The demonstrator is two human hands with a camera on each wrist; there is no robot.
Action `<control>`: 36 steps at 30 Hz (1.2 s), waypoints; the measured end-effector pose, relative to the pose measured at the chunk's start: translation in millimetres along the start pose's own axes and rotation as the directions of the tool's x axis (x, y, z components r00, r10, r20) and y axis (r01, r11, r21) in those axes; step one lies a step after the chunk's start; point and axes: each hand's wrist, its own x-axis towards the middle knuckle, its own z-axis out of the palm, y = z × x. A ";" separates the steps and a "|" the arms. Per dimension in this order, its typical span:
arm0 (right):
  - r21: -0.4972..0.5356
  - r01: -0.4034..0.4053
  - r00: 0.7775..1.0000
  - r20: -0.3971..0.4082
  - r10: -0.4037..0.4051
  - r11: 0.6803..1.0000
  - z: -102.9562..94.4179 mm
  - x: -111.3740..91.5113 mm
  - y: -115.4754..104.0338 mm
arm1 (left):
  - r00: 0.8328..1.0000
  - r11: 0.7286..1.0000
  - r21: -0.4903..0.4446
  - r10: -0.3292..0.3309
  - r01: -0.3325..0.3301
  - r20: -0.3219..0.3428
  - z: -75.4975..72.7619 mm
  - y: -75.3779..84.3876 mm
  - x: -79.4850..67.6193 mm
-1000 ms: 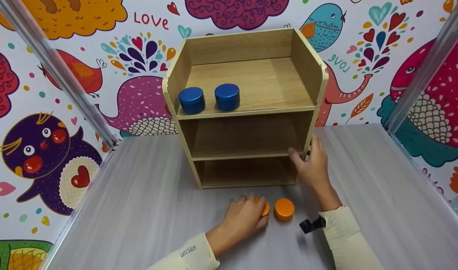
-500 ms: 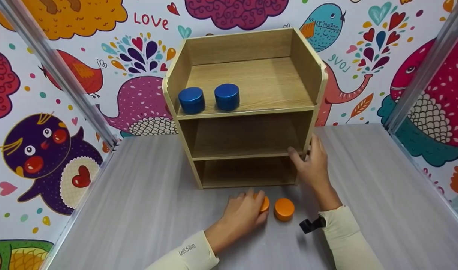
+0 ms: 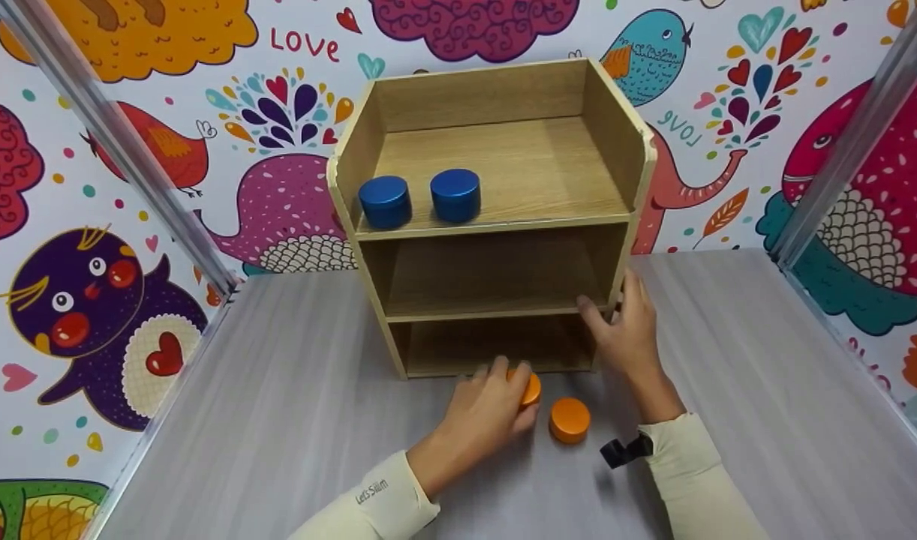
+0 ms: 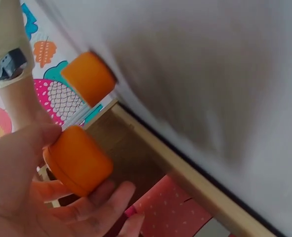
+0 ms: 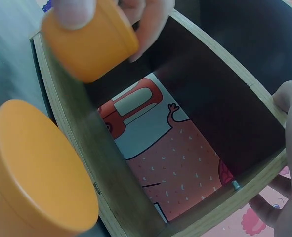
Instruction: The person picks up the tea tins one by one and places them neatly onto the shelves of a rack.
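My left hand (image 3: 488, 409) grips an orange round tin (image 4: 80, 160) between thumb and fingers, raised off the table in front of the bottom shelf. A second orange tin (image 3: 569, 420) stands on the table to its right. My right hand (image 3: 629, 334) holds the right side panel of the small wooden shelf (image 3: 496, 307), thumb at the front edge and fingers along the outside. Two blue tins, one at the left corner (image 3: 386, 202) and another (image 3: 455, 195) beside it, stand on the top level of the shelf.
The grey table (image 3: 278, 435) spreads around the shelf. A printed wall (image 3: 293, 112) stands behind, with metal posts (image 3: 128, 135) at the sides. Through the bottom compartment, the right wrist view shows the printed wall. A black wrist camera (image 3: 625, 451) sits at the right cuff.
My left hand has lifted the orange tin and moved it forward, toward the bottom shelf and away from the other orange tin. My right hand has stayed on the side panel.
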 end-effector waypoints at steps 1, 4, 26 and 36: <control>-0.002 0.002 1.000 -0.001 -0.002 1.000 -0.1 0.1 -0.1 | 1.000 1.000 0.000 -0.003 0.003 -0.001 -2.0 -0.2 1.0; 0.004 0.013 1.000 -0.004 -0.013 1.000 -0.4 0.2 -0.7 | 1.000 1.000 0.013 -0.011 0.011 -0.007 -8.7 0.1 4.4; -0.027 0.001 1.000 -0.005 -0.001 1.000 -0.2 -0.9 -1.1 | 0.993 1.000 -0.028 -0.008 0.005 -0.122 -61.8 -0.9 21.1; -0.040 -0.005 1.000 -0.002 0.005 0.999 -0.1 -0.6 -2.0 | 0.987 0.998 -0.064 -0.032 0.022 -0.157 -83.6 -3.0 27.3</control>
